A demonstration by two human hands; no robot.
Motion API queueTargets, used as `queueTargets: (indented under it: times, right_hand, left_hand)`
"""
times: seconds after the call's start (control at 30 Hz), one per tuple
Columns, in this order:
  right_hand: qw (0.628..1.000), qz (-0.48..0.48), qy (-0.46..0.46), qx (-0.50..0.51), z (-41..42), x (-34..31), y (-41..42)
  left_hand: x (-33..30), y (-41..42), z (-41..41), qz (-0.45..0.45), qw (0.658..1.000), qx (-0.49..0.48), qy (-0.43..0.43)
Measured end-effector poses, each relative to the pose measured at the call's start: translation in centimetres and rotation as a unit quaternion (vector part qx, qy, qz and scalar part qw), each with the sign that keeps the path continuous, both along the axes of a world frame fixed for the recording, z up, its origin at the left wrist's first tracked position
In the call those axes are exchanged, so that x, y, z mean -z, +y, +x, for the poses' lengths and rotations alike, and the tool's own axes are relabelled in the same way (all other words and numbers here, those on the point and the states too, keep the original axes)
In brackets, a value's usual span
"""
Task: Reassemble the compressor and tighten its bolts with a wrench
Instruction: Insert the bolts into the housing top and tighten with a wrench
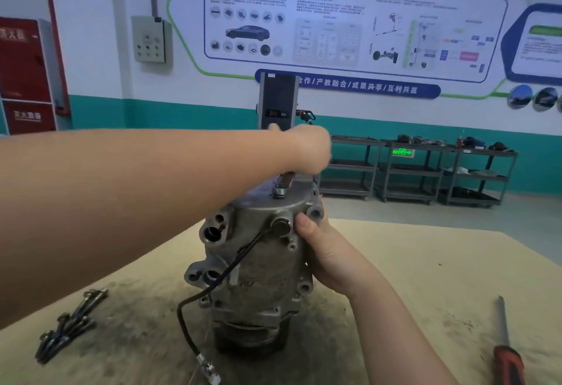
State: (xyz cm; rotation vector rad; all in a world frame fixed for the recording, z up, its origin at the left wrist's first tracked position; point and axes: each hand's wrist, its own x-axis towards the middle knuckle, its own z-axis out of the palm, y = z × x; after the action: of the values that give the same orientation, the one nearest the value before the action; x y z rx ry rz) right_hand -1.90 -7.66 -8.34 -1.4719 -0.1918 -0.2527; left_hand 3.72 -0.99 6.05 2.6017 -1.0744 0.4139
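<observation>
A grey metal compressor (pixel 258 263) stands upright on the tan table (pixel 425 278), a black cable trailing from its side. My left hand (pixel 307 147) reaches over its top and grips a wrench (pixel 286 178) whose head sits on a bolt (pixel 279 192) in the top face. My right hand (pixel 322 251) grips the compressor's right side, thumb on the upper flange. Several long bolts (pixel 67 324) lie loose at the table's left.
A screwdriver (pixel 506 351) with a red-and-black handle lies at the right front. A dark device on a stand (pixel 278 100) rises behind the compressor. Grey shelf carts (pixel 419 172) line the far wall. A red cabinet (pixel 26 74) stands at the left.
</observation>
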Motion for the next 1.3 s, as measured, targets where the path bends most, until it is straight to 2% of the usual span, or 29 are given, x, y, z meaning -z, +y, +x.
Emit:
queueTargets:
  times: [0.1, 0.13, 0.17, 0.2, 0.23, 0.27, 0.3, 0.37, 0.43, 0.5, 0.53, 0.57, 0.63, 0.67, 0.7, 0.8, 0.87, 0.97, 1.03, 1.1, 1.17, 1.23, 1.3]
  right_hand:
    - [1.000, -0.005, -0.006, 0.017, -1.0, -0.7, 0.2]
    - [0.994, -0.026, -0.016, 0.100, -0.9, -1.2, 0.8]
    - [0.972, -0.081, -0.034, 0.218, -0.8, -1.0, 0.6]
    - [0.921, -0.145, -0.038, 0.359, -1.8, -1.2, 0.9]
    - [0.898, -0.215, -0.022, 0.384, -2.8, -1.5, 1.6]
    - [0.874, -0.238, 0.021, 0.423, -3.0, -1.9, 2.4]
    - [0.886, -0.213, 0.070, 0.407, -3.0, -2.5, 2.5]
    - [0.916, -0.162, 0.056, 0.364, -1.7, -1.7, 2.1]
    - [0.980, -0.126, 0.034, 0.150, -2.2, -1.6, 1.4]
    - [0.997, -0.077, 0.016, 0.029, -2.3, -1.4, 0.8]
    - [0.998, -0.051, 0.022, 0.007, -2.1, -1.5, 0.9]
    - [0.999, -0.034, 0.017, -0.002, -1.9, -1.4, 1.2]
    - [1.000, -0.017, 0.008, 0.002, -1.5, -1.3, 1.3]
    - [1.000, -0.012, 0.003, 0.008, -1.4, -1.3, 1.3]
    - [1.000, -0.006, 0.000, 0.012, -1.4, -1.3, 1.3]
    - [1.000, -0.017, 0.002, 0.012, -1.3, -1.2, 1.1]
    - [1.000, -0.029, 0.003, 0.011, -1.1, -1.0, 0.8]
    - [0.999, -0.035, 0.007, 0.007, -0.8, -0.7, 0.5]
    - [0.999, -0.030, 0.011, 0.004, -0.5, -0.5, 0.2]
    - [1.000, -0.026, 0.005, -0.004, -0.4, -0.3, 0.1]
    - [1.000, -0.027, -0.012, -0.008, -0.3, -0.2, -0.1]
    - [0.999, -0.024, -0.026, -0.002, -0.3, -0.1, 0.2]
    - [1.000, -0.012, -0.022, 0.006, -0.5, -0.2, 0.2]
  left_hand:
    - [1.4, -0.6, -5.1, 0.074, 0.984, 0.098, -0.131]
    - [2.0, -0.2, -6.7, 0.077, 0.971, 0.131, -0.183]
    - [2.8, 0.4, -8.4, 0.047, 0.965, 0.161, -0.200]
    - [3.6, 1.3, -10.1, 0.028, 0.959, 0.182, -0.217]
    - [4.3, 2.3, -11.3, -0.001, 0.952, 0.196, -0.234]
    - [4.8, 3.6, -12.4, -0.033, 0.955, 0.189, -0.228]
    - [5.3, 5.2, -13.1, -0.065, 0.954, 0.194, -0.218]
    - [6.1, 9.0, -13.7, -0.145, 0.951, 0.213, -0.170]
    - [6.5, 12.7, -13.2, -0.249, 0.935, 0.238, -0.084]
    - [6.7, 15.4, -11.3, -0.354, 0.906, 0.230, 0.015]
    - [6.8, 16.3, -10.1, -0.416, 0.881, 0.212, 0.074]
    - [6.6, 16.8, -8.7, -0.486, 0.841, 0.189, 0.146]
    - [6.1, 16.9, -5.7, -0.606, 0.736, 0.103, 0.284]
    - [5.7, 16.5, -4.2, -0.636, 0.700, 0.037, 0.323]
    - [5.3, 16.2, -2.8, -0.635, 0.693, -0.024, 0.341]
    - [4.4, 14.4, 1.5, -0.543, 0.753, -0.113, 0.354]
    - [3.4, 12.9, 3.4, -0.441, 0.818, -0.135, 0.344]
    - [1.5, 9.7, 4.9, -0.267, 0.921, -0.165, 0.232]
    - [0.2, 6.8, 5.2, -0.120, 0.967, -0.157, 0.163]
    - [-0.5, 4.3, 4.5, 0.058, 0.986, -0.137, 0.075]
    - [-0.8, 1.7, 4.1, 0.159, 0.983, -0.086, 0.021]
    - [-0.4, -0.4, 2.5, 0.188, 0.982, -0.018, 0.003]
    - [0.2, -2.4, -0.3, 0.157, 0.986, 0.054, -0.009]
